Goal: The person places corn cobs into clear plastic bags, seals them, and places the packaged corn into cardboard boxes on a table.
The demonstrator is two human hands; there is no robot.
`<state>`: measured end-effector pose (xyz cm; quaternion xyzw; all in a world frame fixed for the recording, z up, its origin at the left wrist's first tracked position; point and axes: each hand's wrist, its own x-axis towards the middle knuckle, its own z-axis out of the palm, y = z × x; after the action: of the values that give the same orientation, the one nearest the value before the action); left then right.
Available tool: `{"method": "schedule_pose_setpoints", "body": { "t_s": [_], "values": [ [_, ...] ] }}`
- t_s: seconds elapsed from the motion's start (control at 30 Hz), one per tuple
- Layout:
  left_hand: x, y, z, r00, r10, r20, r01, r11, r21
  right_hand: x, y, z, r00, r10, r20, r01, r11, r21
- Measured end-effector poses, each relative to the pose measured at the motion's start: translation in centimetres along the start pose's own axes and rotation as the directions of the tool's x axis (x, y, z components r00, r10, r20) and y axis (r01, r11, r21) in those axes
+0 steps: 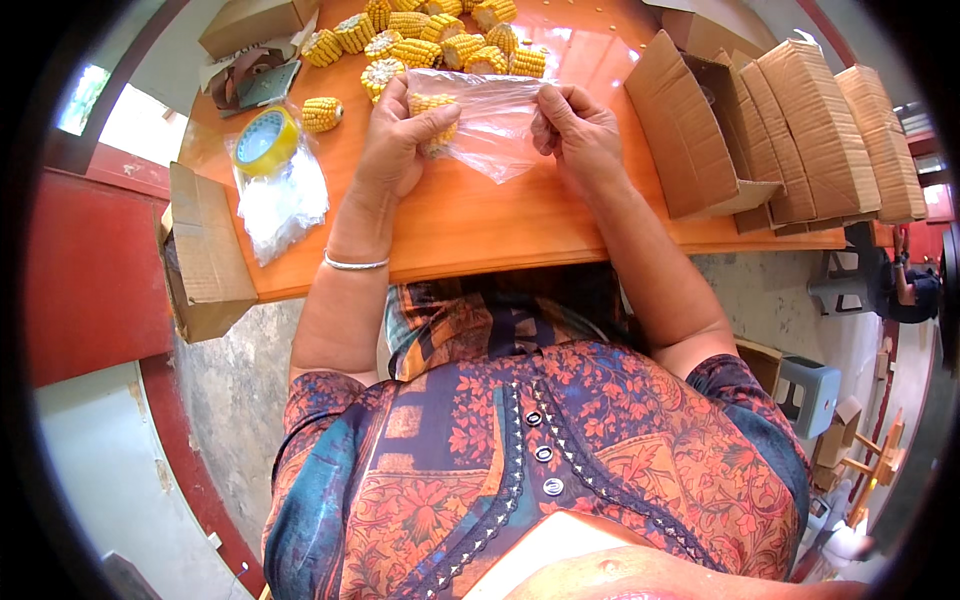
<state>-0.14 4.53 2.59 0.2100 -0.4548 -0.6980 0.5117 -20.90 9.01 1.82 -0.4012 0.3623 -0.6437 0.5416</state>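
Observation:
A clear plastic bag [495, 124] is stretched between my hands above the orange table. A piece of corn cob [433, 120] lies inside its left end. My left hand [409, 127] grips that end, with the thumb over the cob piece. My right hand [574, 127] pinches the bag's other end between thumb and fingers. Beyond my hands is a heap of cut corn cob pieces [442, 41], some with the pale cut face showing. One separate cob piece [322, 115] lies left of my left hand.
A roll of yellow tape [265, 141] rests on a stack of clear bags [281, 202] at the left. Cardboard boxes [682, 135] stand along the right side; another box [210, 247] is at the left edge. A phone [268, 85] lies at the back left. A person [911, 289] is far right.

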Motion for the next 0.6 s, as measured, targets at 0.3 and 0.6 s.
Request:
{"method": "schedule_pose_setpoints", "body": {
  "t_s": [0.3,0.6],
  "values": [
    [0.1,0.7,-1.5,0.998,-0.051,0.028,0.056,0.973,-0.223,-0.1,-0.2,0.0,0.999,-0.043,-0.017,0.043,0.999,-0.007],
    [0.0,-0.6,-0.3,0.999,-0.051,-0.011,0.052,0.996,0.078,-0.6,0.1,0.9,0.777,-0.511,0.367,0.615,0.493,-0.616]
  ]
}}
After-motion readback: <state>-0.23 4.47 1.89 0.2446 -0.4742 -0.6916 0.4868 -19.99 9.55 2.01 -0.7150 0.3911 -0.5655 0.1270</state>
